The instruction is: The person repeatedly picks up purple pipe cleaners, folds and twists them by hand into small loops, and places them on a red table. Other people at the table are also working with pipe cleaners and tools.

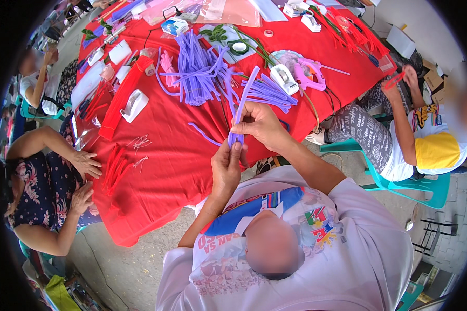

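Note:
My left hand (226, 168) pinches the lower end of a purple pipe cleaner strip (242, 101) that stands up over the near edge of the red-covered table (176, 155). My right hand (258, 124) grips the same strip a little higher, fingers curled round it. A single loose purple pipe cleaner (202, 133) lies on the cloth just left of my hands. Behind them spreads a big pile of purple pipe cleaners (197, 67).
Two white tape dispensers (135, 104) (283, 78) stand on the cloth, with bundles of red pipe cleaners (123, 96) at the left. A person in a floral dress rests a hand (86, 164) on the left edge. Another person sits on a teal chair (425, 184) at the right.

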`<state>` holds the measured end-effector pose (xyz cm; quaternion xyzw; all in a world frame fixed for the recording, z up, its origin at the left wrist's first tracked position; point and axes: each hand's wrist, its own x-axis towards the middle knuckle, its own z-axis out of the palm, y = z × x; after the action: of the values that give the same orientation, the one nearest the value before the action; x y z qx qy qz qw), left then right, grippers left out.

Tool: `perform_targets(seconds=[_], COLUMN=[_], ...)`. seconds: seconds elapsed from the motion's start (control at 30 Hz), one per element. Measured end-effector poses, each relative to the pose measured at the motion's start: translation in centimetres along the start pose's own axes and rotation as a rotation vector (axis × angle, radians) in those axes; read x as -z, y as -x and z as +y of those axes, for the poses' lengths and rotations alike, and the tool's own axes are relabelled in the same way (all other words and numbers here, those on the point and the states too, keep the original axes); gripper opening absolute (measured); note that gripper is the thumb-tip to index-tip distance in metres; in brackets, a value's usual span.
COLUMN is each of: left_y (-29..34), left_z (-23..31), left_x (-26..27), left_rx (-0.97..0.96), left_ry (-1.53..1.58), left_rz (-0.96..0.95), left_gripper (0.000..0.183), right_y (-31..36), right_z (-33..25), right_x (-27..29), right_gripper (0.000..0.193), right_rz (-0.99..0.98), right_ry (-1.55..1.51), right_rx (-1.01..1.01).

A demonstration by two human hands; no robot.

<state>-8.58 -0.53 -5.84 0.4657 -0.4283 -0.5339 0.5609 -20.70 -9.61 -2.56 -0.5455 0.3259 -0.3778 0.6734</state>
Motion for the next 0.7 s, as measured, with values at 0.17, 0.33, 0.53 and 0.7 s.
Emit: perform_targets(seconds=[0.17,0.33,0.53,0.7], left_y=[0.1,0.1,0.3,0.2], left_z=[-0.8,-1.0,-0.9,-0.5], left_x=[0.1,0.1,0.1,0.2], left_rx=[-0.041,-0.048,0.009,0.048], left_ry=[0.015,0.040,0.072,0.101], left_rz=[0.000,-0.008,-0.025,-0.053], left_gripper=[0.024,0.025,0.024,0.025], right_y=[0.2,0.2,0.4,0.8], right_z=[0.6,1.3,2.2,1.5], right_x=[-0.3,-0.6,-1.2,-1.5], right_gripper=[0.016,0.016,0.019,0.019], right_rz=[0.049,0.105,0.147,0.163], right_ry=[0.022,0.018,0.091,0.226], right_rx=[0.101,0.158,0.205,0.245])
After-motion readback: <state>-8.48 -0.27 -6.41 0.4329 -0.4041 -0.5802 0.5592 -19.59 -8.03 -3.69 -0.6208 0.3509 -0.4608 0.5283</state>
